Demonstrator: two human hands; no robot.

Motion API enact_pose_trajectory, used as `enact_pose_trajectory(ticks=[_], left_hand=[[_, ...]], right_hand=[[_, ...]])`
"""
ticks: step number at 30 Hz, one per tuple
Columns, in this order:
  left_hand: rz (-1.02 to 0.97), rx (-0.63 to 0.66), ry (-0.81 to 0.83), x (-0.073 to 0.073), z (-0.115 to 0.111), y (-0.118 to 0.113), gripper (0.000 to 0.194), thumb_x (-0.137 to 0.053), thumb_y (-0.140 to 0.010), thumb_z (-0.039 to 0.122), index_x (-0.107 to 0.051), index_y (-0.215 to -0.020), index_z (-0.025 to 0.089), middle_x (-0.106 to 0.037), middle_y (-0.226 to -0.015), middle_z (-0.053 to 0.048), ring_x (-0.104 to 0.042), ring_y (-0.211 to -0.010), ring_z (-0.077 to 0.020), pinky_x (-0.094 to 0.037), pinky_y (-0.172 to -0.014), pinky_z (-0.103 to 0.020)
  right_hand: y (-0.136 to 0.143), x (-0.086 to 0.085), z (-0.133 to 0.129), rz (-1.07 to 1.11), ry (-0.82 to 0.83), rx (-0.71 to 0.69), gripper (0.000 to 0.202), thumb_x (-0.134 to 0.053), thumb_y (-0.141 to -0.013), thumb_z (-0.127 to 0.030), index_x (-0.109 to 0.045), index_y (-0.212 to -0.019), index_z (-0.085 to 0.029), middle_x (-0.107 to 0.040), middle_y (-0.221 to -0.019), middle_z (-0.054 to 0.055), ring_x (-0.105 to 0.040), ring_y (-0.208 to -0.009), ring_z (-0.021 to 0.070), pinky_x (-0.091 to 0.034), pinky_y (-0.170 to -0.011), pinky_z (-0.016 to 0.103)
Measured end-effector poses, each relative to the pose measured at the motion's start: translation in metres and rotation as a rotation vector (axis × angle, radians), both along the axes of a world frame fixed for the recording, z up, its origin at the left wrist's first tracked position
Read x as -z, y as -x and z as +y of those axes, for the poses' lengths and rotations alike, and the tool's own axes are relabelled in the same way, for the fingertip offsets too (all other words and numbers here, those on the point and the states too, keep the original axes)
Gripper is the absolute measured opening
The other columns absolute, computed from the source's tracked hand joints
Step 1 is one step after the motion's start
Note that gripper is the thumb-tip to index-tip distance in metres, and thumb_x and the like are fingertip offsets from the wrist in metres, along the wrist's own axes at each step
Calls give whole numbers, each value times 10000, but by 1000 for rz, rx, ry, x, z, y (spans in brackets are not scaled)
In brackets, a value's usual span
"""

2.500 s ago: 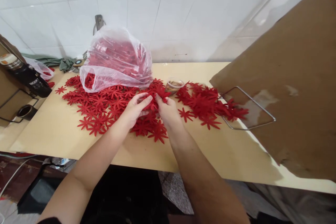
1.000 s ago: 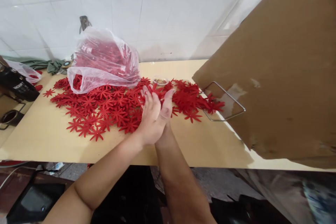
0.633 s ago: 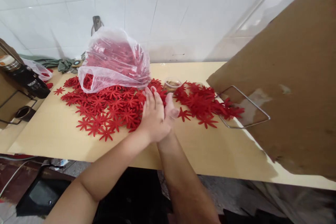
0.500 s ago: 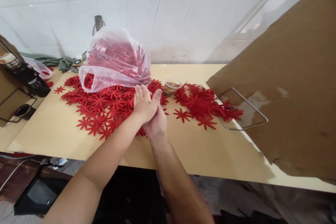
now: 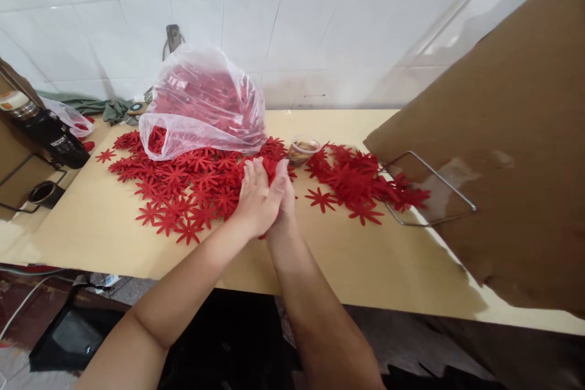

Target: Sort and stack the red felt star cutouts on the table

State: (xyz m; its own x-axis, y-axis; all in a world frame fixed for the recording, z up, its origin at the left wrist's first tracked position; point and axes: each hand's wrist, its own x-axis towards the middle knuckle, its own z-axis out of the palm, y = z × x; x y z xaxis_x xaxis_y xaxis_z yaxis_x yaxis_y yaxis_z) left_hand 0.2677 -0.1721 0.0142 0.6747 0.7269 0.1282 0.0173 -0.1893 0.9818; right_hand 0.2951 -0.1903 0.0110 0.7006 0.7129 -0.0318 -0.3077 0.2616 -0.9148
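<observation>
My left hand (image 5: 258, 200) and my right hand (image 5: 287, 198) are pressed together over the front of the table, the left lying across the right. The left fingers stretch forward, flat and slightly apart. Of the right hand, the upper part shows with its digits extended; its palm is hidden. Red shows just past the fingertips, and I cannot tell whether anything lies between the palms. Close around my hands spreads a pile of red flower-shaped cutouts (image 5: 171, 177). Behind them sits a clear plastic bag (image 5: 205, 100) full of red pieces, its mouth towards me.
To the right stand a small clear cup (image 5: 304, 149), a second heap of red cutouts (image 5: 350, 180), a bent wire frame (image 5: 450, 195) and a large cardboard sheet (image 5: 516, 152). A black vacuum bottle (image 5: 57, 137) and dark cup (image 5: 46, 194) are at left. White tiles rise behind.
Both hands have shifted slightly right and turned a little against each other, still pressed together. More red shows between the fingertips. The view has moved slightly; the piles look unchanged.
</observation>
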Motion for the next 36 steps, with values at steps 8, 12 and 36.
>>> enact_pose_trajectory(ticks=[8,12,36], left_hand=[[126,-333,-272,-6,54,0,662,-408,-819,490,-293,-1363,131,-55,-1510,-125,68,-1385,-206,37,-1110,-343],[99,-381,-318,-6,79,4,497,-400,-843,440,-470,-1239,148,-241,-1473,-113,-59,-1391,-217,-37,-1115,-345],[12,-255,153,5,95,36,84,-595,-700,139,-607,-781,122,-661,-782,-45,-593,-761,-139,-444,-837,-309]], right_hand=[[26,-5,8,267,-294,-234,508,-278,-841,-561,-580,-1095,-239,-557,-1238,24,-444,-1218,168,-327,-1046,407],[14,1,14,397,-248,-114,153,-506,-780,-301,-622,-831,-215,-689,-934,9,-587,-1023,168,-406,-988,377],[-14,1,35,124,64,-135,282,-710,-633,-366,-551,-806,-210,-644,-720,-29,-606,-587,128,-530,-513,261]])
